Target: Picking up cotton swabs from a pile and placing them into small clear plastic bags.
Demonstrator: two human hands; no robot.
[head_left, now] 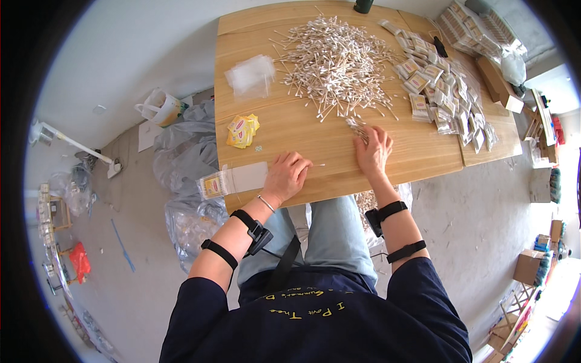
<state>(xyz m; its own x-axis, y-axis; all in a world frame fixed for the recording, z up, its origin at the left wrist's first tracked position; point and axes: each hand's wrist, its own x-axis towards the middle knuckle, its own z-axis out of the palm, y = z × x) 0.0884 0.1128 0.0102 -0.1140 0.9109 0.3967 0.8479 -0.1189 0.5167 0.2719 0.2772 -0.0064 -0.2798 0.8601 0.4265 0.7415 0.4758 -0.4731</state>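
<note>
Apparently, gathering was in hand: right hand (374, 149), grip closed on swab bunch (355, 124); left hand (287, 176) at lone swab (320, 165), grip unclear; next move likely called for joining both.

Before me: table (417, 148), pale wood. On it I list: swabs (339, 60), heaped, far side; clear bags (251, 75), left; yellow cards (242, 131), nearer me; packs (445, 94), piled right; a pouch (212, 185), overhanging the left edge.
</note>
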